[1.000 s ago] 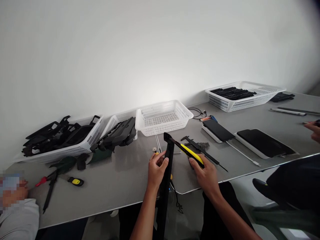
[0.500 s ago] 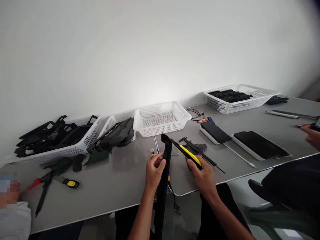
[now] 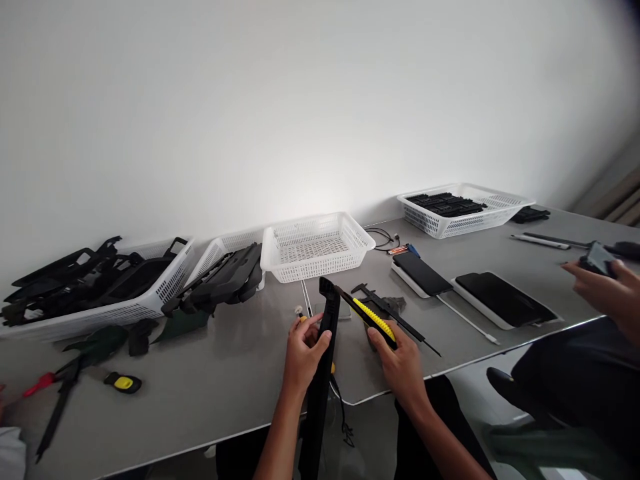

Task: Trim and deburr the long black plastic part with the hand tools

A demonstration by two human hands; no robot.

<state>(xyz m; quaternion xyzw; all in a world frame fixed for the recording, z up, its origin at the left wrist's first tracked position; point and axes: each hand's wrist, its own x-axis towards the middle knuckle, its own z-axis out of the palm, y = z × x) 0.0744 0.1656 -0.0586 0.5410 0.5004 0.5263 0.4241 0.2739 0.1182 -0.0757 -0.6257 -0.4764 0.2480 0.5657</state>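
My left hand (image 3: 303,351) grips a long black plastic bar (image 3: 323,373) that stands nearly upright, its top end over the grey table (image 3: 225,380) and its lower end below the table's edge. My right hand (image 3: 397,363) holds a yellow and black utility knife (image 3: 370,317), whose tip points up-left at the bar's top end. A black caliper (image 3: 395,313) lies on the table just behind the knife.
An empty white basket (image 3: 315,247) stands behind my hands. Two baskets of black parts (image 3: 100,287) are at the left, another basket (image 3: 465,207) at the far right. Two tablets (image 3: 505,300) lie at the right. Another person's hand (image 3: 600,287) holds a dark object there.
The view has tilted up and swung right, so everything sits lower and further left in the picture. My hands keep their grips. The person's hand at the right has come further into view.
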